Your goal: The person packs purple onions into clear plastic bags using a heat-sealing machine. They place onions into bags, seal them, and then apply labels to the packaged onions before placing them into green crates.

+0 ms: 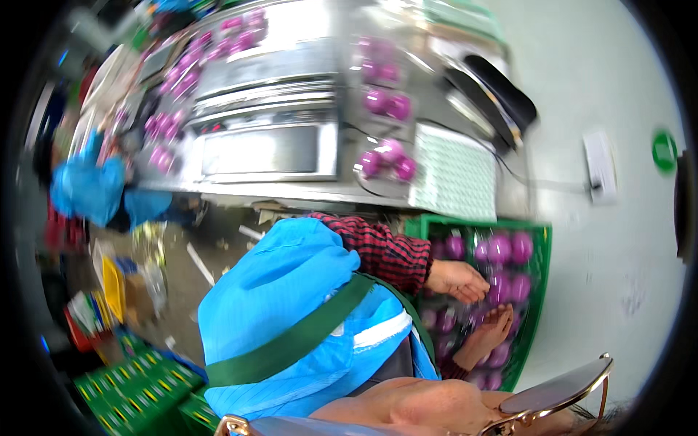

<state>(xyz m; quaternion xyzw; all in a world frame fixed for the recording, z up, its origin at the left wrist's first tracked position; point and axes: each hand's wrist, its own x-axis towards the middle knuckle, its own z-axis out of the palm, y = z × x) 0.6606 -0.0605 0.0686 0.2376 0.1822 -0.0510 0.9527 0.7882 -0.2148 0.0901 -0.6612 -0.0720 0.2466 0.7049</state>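
Can't tell if those fingers (477, 286) grip: upper hand (456, 279), lower hand (488, 336) among purple balls (521, 248), green crate (539, 280), lower right!

A steel table (313, 190) bears purple packs (391, 150), a metal machine (258, 150) and a sheet (454, 171).

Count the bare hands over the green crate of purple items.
2: the left hand, higher in the picture, and the right hand, below and right, both over purple round items in the crate.
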